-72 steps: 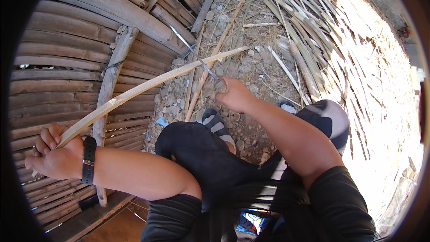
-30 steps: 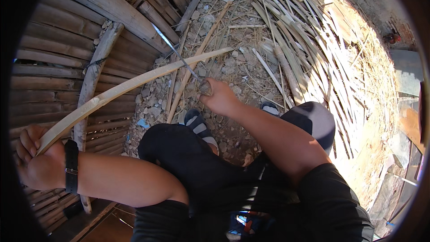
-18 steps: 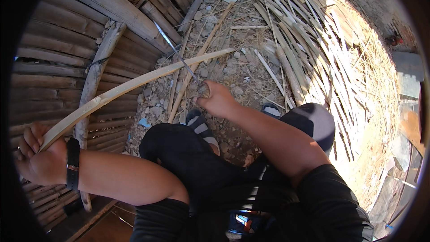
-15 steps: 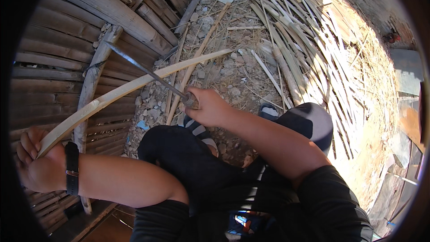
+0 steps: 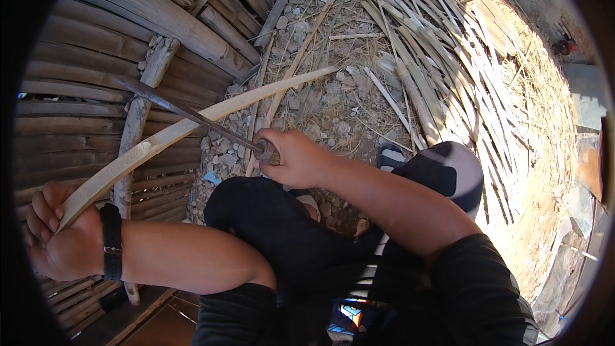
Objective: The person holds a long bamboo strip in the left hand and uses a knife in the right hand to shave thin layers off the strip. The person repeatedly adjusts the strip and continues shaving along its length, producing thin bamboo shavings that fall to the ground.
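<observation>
A long, pale, split bamboo strip (image 5: 142,147) slants up from the lower left toward the rubble on the ground ahead. My left hand (image 5: 61,237) is closed around its near end, out at the left, with a black watch on the wrist. In my right hand (image 5: 291,159), fingers wrapped round a short handle, is a long-bladed knife (image 5: 163,100). Its narrow dark blade points up and to the left and crosses over the middle of the strip. Whether the edge touches the strip I cannot tell.
A bamboo slat wall (image 5: 83,45) with a wooden post (image 5: 138,115) stands close on the left. Stones and scraps of rubble (image 5: 295,32) cover the ground ahead. A big pile of split bamboo strips (image 5: 442,77) lies at the far right. My knees are bent below the knife.
The knife has swung left and lower, its blade now lying flatter across the strip. My right hand has shifted slightly left. My left hand keeps its hold on the strip.
</observation>
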Demonstrator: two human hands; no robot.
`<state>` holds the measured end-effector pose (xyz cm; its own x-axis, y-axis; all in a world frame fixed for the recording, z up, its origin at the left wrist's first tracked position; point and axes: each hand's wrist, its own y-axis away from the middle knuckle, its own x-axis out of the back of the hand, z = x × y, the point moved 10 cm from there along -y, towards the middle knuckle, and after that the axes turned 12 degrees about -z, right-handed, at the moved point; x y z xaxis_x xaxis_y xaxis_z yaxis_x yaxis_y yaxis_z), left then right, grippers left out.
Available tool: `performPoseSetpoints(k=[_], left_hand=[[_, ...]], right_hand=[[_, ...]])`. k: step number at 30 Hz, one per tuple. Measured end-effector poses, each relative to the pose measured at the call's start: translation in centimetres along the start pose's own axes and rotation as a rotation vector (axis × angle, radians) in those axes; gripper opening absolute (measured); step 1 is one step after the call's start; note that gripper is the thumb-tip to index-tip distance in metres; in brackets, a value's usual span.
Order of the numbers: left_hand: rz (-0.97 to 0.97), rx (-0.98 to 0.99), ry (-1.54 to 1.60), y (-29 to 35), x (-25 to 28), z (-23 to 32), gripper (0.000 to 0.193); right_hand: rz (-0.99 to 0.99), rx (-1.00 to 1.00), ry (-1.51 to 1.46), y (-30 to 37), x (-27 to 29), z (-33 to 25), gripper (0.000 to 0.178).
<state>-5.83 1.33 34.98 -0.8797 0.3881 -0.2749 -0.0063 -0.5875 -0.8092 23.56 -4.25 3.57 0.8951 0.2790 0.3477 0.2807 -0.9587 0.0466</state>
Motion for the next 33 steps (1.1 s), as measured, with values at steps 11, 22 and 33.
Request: performPoseSetpoints(k=[11,22,33], left_hand=[[-0.040,0.006,0.070,-0.2,0.0,0.3,0.023],[0.604,-0.068,-0.509,3.2,0.6,0.0,0.031],[0.596,-0.027,-0.409,2.5,1.7,-0.3,0.035]], right_hand=[[0.091,-0.074,-0.048,0.4,0.7,1.8,0.032],[0.123,-0.251,-0.117,1.3,-0.6,5.6,0.034],[0.043,-0.339,-0.170,1.2,2.2,9.3,0.044]])
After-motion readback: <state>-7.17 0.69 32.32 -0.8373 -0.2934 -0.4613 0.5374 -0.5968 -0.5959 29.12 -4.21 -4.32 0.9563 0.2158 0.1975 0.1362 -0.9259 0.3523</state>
